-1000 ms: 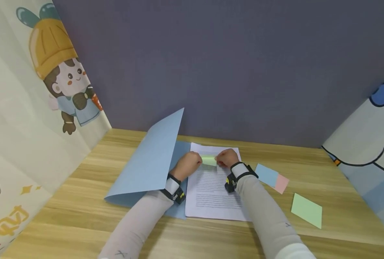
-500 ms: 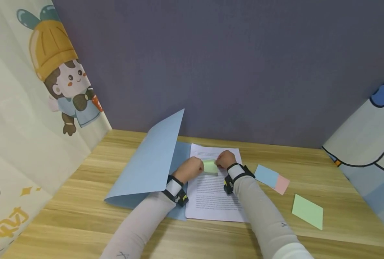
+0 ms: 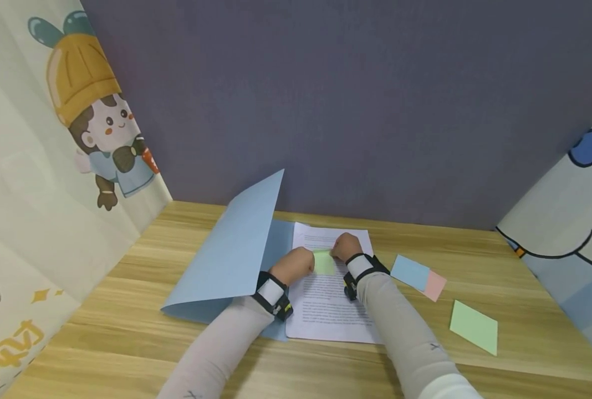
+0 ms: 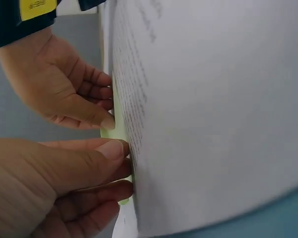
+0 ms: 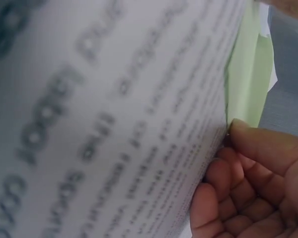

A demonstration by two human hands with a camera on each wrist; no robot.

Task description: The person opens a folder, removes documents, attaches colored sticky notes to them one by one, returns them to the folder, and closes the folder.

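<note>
Head view, centre: the light-green paper note point(image 3: 324, 265) shows more of its face and sits lower on the printed page point(image 3: 326, 327) than a second ago, so laying it down seems well along. The left hand point(image 3: 294, 266) pinches its left edge; the right hand point(image 3: 347, 246) pinches its upper-right corner. Left of centre, a blue folder point(image 3: 226, 249) stands half-raised.

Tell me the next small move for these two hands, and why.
Probably smooth the green note down onto the printed page: the left hand and right hand hold it near opposite sides over the text, and in the right wrist view it looks bent rather than flat.
</note>
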